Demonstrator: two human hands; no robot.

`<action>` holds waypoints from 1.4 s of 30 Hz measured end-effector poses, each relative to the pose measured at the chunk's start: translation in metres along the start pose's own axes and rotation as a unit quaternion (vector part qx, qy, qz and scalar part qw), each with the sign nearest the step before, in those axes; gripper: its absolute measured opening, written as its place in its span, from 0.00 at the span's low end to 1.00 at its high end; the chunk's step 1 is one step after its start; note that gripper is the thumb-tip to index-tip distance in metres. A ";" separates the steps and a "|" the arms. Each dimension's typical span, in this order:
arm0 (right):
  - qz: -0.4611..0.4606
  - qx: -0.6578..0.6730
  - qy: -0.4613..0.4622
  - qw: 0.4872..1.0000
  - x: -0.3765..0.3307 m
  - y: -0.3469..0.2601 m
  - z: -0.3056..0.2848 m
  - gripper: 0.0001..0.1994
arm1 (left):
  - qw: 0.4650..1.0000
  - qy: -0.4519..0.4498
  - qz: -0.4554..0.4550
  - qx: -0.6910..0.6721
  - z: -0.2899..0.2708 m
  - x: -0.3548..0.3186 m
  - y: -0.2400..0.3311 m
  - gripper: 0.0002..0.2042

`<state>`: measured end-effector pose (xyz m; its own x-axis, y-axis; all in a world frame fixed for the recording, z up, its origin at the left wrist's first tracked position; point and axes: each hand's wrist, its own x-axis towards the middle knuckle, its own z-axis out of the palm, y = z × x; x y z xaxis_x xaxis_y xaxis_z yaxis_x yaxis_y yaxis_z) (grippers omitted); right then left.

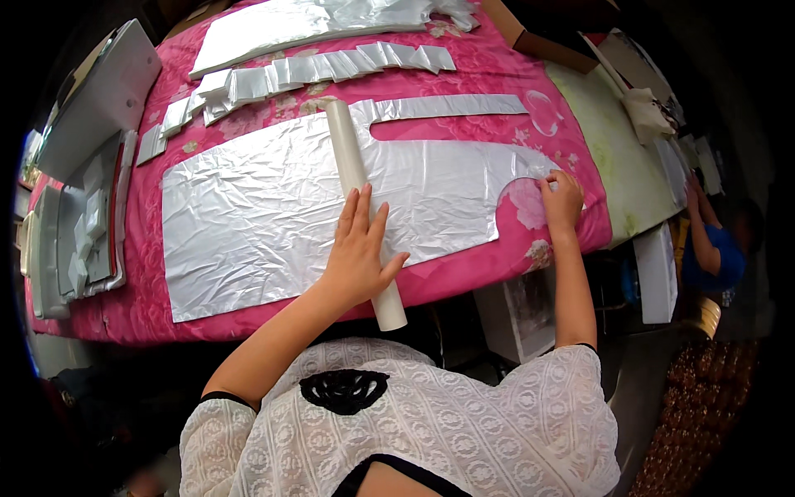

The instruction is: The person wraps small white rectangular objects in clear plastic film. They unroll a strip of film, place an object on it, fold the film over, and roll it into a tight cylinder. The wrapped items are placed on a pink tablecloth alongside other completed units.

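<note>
A thin, shiny silvery-white plastic sheet (248,207), cut with a long strap along its far side and a round notch at its right end, lies creased on the table. Across it rests a long pale tube (346,149), its near end jutting past the table edge. My left hand (358,253) lies on the tube with its fingers stretched out and the thumb apart. At the sheet's right end, beside the round notch, my right hand (563,199) has its fingers pinched together on the plastic's edge.
A pink flowered cloth (464,257) covers the table. Behind the sheet runs a row of small folded white packets (331,66), with a stack of plastic sheets (281,33) farther back. White foam boxes (91,199) stand left; a cardboard box (538,41) sits far right. A person in blue (716,257) is at right.
</note>
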<state>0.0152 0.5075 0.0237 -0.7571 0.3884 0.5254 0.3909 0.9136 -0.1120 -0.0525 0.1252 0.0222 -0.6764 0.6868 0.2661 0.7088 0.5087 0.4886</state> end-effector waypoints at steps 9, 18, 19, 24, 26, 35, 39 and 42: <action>-0.100 0.547 -0.318 0.768 -0.063 -0.228 -0.073 0.12 | 0.777 -0.050 -0.252 -0.575 -0.034 0.002 0.002 0.21; -0.166 0.226 -0.339 0.898 -0.101 -0.238 -0.097 0.20 | 0.737 -0.107 -0.430 -0.511 -0.145 -0.067 -0.161 0.09; -0.138 0.189 -0.392 0.890 -0.103 -0.238 -0.093 0.22 | 0.757 -0.118 -0.438 -0.470 -0.155 -0.073 -0.173 0.09; 0.018 0.321 -0.520 0.791 -0.118 -0.233 -0.071 0.25 | 0.788 -0.130 -0.470 -0.375 -0.176 -0.077 -0.190 0.10; 0.051 0.341 -0.539 0.769 -0.115 -0.232 -0.074 0.23 | 0.812 -0.139 -0.466 -0.323 -0.183 -0.080 -0.202 0.10; 0.047 0.311 -0.544 0.778 -0.113 -0.231 -0.077 0.22 | 0.990 0.093 -0.076 0.074 -0.127 -0.042 -0.098 0.21; 0.056 0.340 -0.537 0.770 -0.118 -0.229 -0.078 0.22 | 0.997 0.078 -0.007 -0.026 -0.050 -0.022 -0.052 0.24; 0.064 0.340 -0.544 0.764 -0.120 -0.228 -0.080 0.21 | 0.999 0.028 -0.025 -0.015 -0.013 -0.022 -0.046 0.26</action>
<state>0.0584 0.2428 0.0535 -0.8670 0.0114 -0.4982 0.4157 0.5678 -0.7104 -0.0732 0.0801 0.0051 -0.7216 0.6300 0.2871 0.6682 0.5251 0.5271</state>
